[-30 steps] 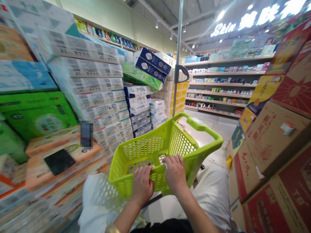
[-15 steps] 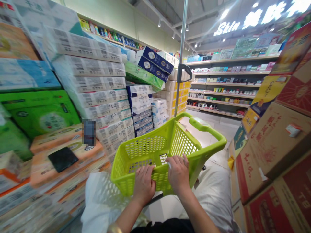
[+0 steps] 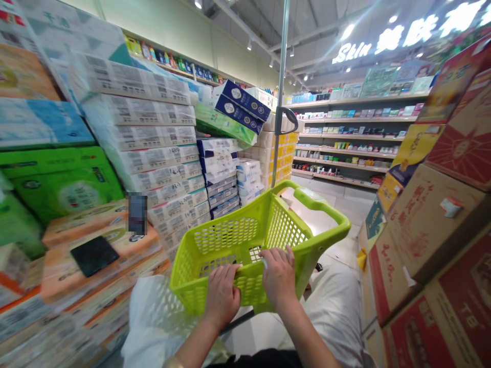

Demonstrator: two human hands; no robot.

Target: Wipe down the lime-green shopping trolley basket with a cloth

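Observation:
Directly before me is a lime-green plastic shopping cart point(image 3: 226, 230) with perforated basket walls, its handle point(image 3: 318, 199) on the far right side. My left hand point(image 3: 223, 294) is curled over the near rim of the basket. A little to its right, my right hand point(image 3: 279, 273) grips the same rim, with fingers bent over the edge. Something small and white shows by its index finger, too small to name. The basket floor has a grid of holes, and no goods show inside. The thumbs and palms are partly hidden.
Wrapped tissue packs point(image 3: 161, 153) stand stacked at the left. A black tablet-like object point(image 3: 94, 255) lies on orange packs point(image 3: 138, 245). Cardboard boxes point(image 3: 433, 230) are piled at the right. A metal pole point(image 3: 282, 66) rises behind the cart; stocked shelves point(image 3: 345, 138) stand beyond.
The view has shifted slightly, so the cart and both hands sit a little further left and lower. Both hands keep their hold on the rim.

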